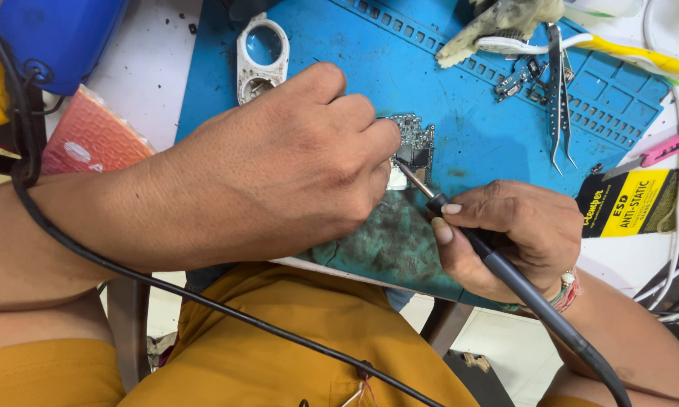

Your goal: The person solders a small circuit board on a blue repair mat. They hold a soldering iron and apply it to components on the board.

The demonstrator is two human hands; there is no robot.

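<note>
A small dark circuit board (416, 145) lies on a blue work mat (460, 128). My left hand (279, 166) rests over the mat with its fingertips closed on the board's left edge, pinning it down. My right hand (509, 234) grips a black soldering iron (490, 256) like a pen. Its metal tip touches the lower part of the board. The iron's black cable runs down past my right wrist. Part of the board is hidden under my left fingers.
Metal tweezers (558, 98) and small board pieces (516, 81) lie at the mat's upper right. A white plastic frame (262, 56) sits at the top left. A toothbrush (626, 51), a pink-handled tool (667, 147), a black-and-yellow pack (626, 202) and a blue object (53, 38) surround the mat.
</note>
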